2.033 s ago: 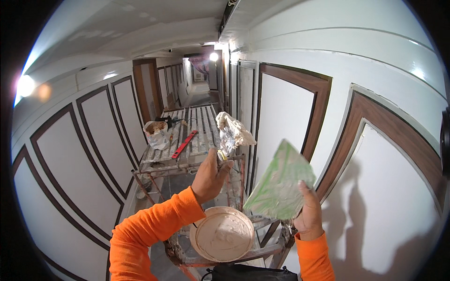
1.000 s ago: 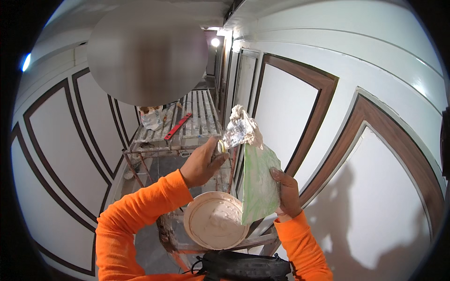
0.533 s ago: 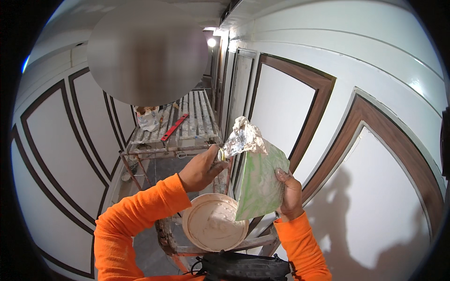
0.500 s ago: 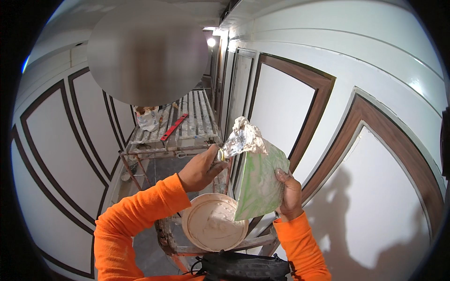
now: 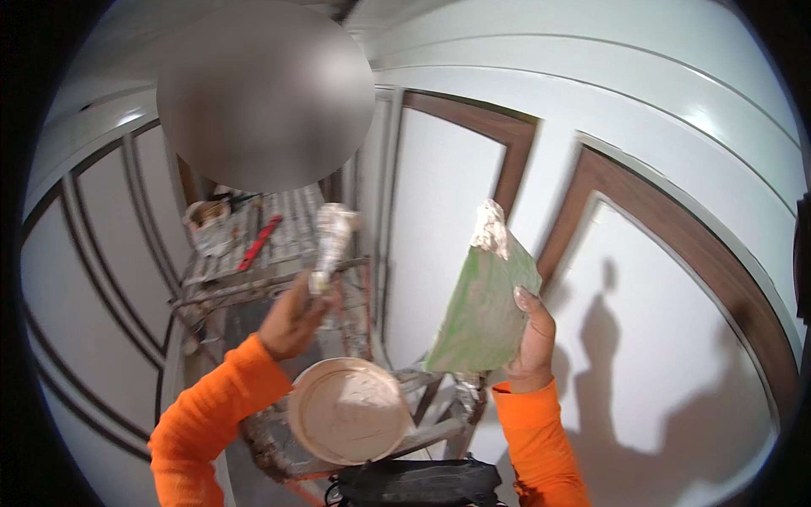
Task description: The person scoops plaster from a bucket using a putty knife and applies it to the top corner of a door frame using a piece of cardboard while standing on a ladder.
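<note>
My left hand (image 5: 291,319) is closed round the handle of a putty knife (image 5: 334,237), held upright with pale putty caked on its blade. Motion smears the blade a little. On the other side, my right hand (image 5: 532,342) grips the edge of a green flat board (image 5: 486,308) smeared with putty, thumb on its near face. A lump of white putty (image 5: 490,230) clings to the board's top corner. The knife and board are well apart. Below and between my hands stands a round pail (image 5: 296,412) with pale putty in it.
Ahead, a slatted scaffold platform (image 5: 291,221) carries a red spirit level (image 5: 259,243) and a stained white bag or tub (image 5: 211,228). A black bag (image 5: 422,483) is at my waist. Brown-framed white panels (image 5: 583,203) line the right wall; dark-trimmed panels (image 5: 93,262) run along the left.
My left hand has drawn the putty knife leftward, off the board. Less putty shows on the knife; a lump stays on the board's corner. The view has turned right.
</note>
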Action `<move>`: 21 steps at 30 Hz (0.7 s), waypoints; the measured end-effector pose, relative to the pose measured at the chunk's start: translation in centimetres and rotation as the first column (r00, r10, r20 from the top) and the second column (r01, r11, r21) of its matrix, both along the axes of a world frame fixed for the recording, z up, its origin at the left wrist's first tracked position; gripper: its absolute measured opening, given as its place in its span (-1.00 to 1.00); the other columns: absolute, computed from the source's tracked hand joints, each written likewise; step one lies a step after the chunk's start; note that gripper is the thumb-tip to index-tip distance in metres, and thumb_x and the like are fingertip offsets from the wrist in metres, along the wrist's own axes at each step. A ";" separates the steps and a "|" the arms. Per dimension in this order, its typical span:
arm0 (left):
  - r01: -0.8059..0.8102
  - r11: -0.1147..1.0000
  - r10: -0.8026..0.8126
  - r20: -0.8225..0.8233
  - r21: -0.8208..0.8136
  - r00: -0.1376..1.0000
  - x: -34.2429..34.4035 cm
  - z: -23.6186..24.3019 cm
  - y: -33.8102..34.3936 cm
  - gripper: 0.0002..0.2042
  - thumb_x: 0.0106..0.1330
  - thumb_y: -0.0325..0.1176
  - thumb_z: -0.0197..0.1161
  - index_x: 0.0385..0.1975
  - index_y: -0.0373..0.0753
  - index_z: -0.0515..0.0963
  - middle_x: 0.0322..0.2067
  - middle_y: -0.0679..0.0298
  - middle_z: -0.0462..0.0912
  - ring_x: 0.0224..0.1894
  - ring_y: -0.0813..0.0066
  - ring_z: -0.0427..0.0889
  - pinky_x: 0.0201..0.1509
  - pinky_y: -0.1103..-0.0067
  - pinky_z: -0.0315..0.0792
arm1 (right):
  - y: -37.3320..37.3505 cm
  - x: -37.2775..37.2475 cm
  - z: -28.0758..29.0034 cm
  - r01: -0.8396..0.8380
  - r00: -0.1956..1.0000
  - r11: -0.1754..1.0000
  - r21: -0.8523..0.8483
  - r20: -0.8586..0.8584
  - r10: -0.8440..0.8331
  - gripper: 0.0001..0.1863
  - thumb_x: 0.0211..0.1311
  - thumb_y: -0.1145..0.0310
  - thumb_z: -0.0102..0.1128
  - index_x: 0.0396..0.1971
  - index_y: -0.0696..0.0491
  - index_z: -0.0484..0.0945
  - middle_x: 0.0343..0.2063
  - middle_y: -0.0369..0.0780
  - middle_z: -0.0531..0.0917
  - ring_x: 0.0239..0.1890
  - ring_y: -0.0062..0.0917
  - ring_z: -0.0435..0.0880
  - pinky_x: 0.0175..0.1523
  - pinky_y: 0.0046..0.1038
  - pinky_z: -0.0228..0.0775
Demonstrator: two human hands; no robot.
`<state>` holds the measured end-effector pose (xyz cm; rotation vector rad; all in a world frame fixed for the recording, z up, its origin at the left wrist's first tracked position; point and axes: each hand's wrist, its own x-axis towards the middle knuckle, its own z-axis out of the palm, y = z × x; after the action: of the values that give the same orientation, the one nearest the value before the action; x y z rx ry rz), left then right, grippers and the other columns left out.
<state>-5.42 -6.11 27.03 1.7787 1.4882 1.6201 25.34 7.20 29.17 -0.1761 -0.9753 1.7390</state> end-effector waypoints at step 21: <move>-0.032 0.927 0.027 -0.020 -0.374 0.999 -0.5 -0.3 -9.0 -0.65 0.50 -0.11 0.09 -0.36 -0.32 0.37 -0.68 0.28 0.35 -0.65 0.55 0.32 -0.55 0.54 0.20 | 1.9 10.1 9.1 -0.685 -0.330 -0.120 0.719 -0.453 -0.829 -0.54 0.27 0.55 -0.01 0.18 0.28 0.37 0.12 0.07 0.53 0.14 -0.11 0.54 0.22 -0.20 0.39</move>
<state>-5.96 -15.10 26.77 1.5617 1.7028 1.2310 35.47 9.12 38.29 -1.0684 -2.1975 -1.3932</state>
